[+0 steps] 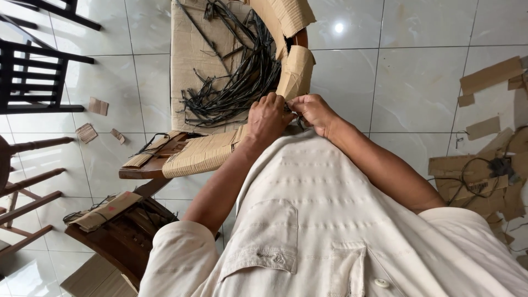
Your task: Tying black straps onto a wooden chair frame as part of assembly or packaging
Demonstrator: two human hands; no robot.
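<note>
We're in a furniture workshop here, glossy white tiled floor (418, 82) underfoot. Dark wooden chair frames (33, 77) stand around, with cardboard wrapping scraps (484, 159) and cut black strapping (231, 77) strewn about.

The shiny white tile floor (418, 82) is holding everything up. Small brown cardboard scraps (98, 106) are lying on it at one side — and a big messy pile of cardboard pieces (487, 165) with a black cord (467, 181) is lying at the other. A dark wooden chair (33, 77) is standing on the tiles too.
</note>
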